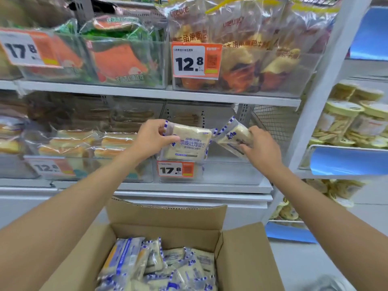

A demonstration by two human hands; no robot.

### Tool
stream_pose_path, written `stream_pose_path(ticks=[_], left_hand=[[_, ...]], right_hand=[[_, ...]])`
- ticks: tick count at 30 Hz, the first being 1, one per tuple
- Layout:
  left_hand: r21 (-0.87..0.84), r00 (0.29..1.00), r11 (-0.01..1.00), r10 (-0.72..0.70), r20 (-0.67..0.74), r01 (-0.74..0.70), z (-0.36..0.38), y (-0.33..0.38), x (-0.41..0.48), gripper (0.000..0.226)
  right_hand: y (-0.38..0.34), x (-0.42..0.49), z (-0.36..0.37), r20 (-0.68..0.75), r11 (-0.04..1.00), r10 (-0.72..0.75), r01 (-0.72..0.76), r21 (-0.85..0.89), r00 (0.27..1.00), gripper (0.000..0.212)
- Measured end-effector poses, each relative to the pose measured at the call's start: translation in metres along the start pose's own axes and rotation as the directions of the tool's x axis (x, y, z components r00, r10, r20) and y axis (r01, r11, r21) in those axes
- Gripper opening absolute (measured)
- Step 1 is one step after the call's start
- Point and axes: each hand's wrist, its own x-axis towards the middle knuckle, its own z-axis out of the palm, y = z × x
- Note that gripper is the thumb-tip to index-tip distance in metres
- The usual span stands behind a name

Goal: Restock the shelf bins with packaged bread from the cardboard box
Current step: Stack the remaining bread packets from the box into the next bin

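Observation:
My left hand [154,139] pinches the left edge of a flat bread packet [189,143] with blue-and-white trim, held face-on above a clear shelf bin [231,173] that carries a 17.8 price tag. My right hand [260,150] grips a second, tilted bread packet [233,137] just right of the first, over the same bin. Below, an open cardboard box [241,259] holds several more such packets [159,267].
Left of this bin stands a clear bin of cake slices [84,143]. The shelf above holds bins of orange-green toast packs [117,57] and bagged bread [252,49]. A white upright [315,97] separates a right-hand rack with jars of snacks [346,120].

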Motion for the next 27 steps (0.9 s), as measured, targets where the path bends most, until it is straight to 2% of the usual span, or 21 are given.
stream_pose_path(ticks=[4, 6, 8, 10, 11, 13, 14, 17, 19, 22, 27], left_hand=[[0.028, 0.997, 0.998, 0.061, 0.036, -0.062, 0.027, 0.005, -0.003, 0.022], [0.113, 0.994, 0.992, 0.043, 0.098, -0.054, 0.024, 0.001, -0.004, 0.021], [0.249, 0.987, 0.966, 0.037, 0.157, -0.076, 0.009, -0.001, -0.006, 0.035], [0.458, 0.978, 0.876, 0.068, 0.195, -0.152, -0.004, -0.001, -0.007, 0.070], [0.557, 0.968, 0.795, 0.149, 0.203, -0.240, -0.005, 0.004, -0.008, 0.081], [0.637, 0.886, 0.617, 0.359, 0.294, -0.461, 0.009, 0.017, -0.008, 0.079], [0.627, 0.856, 0.582, 0.370, 0.362, -0.517, 0.023, 0.023, -0.010, 0.074], [0.649, 0.862, 0.581, 0.216, 0.458, -0.491, 0.059, 0.017, -0.014, 0.071], [0.681, 0.875, 0.560, 0.198, 0.442, -0.471, 0.056, -0.005, -0.016, 0.076], [0.676, 0.881, 0.581, 0.177, 0.439, -0.453, 0.040, -0.025, -0.020, 0.081], [0.712, 0.851, 0.504, 0.098, 0.516, -0.490, 0.071, 0.000, -0.026, 0.097]], right_hand=[[-0.002, 0.002, 0.008, 0.009, 0.999, 0.024, -0.024, 0.022, 1.000, 0.027], [-0.001, -0.001, 0.012, 0.032, 0.999, 0.028, -0.029, 0.037, 0.999, 0.027], [0.001, -0.004, 0.014, 0.054, 0.999, 0.014, -0.016, 0.030, 0.998, 0.029], [0.003, -0.005, 0.016, 0.066, 1.000, 0.001, -0.003, 0.029, 0.998, 0.030], [0.003, -0.005, 0.016, 0.071, 0.999, -0.002, -0.001, 0.036, 0.998, 0.030], [0.003, -0.004, 0.018, 0.074, 0.999, -0.004, 0.001, 0.047, 0.997, 0.031], [0.002, -0.004, 0.019, 0.076, 0.999, -0.001, -0.003, 0.051, 0.997, 0.031], [0.003, -0.006, 0.021, 0.095, 0.998, 0.007, -0.012, 0.056, 0.995, 0.030], [0.006, -0.006, 0.022, 0.106, 0.998, 0.009, -0.015, 0.054, 0.994, 0.030], [0.007, -0.004, 0.024, 0.121, 0.999, -0.001, -0.005, 0.045, 0.993, 0.032], [-0.001, 0.003, 0.027, 0.183, 0.997, 0.003, -0.016, 0.074, 0.983, 0.035]])
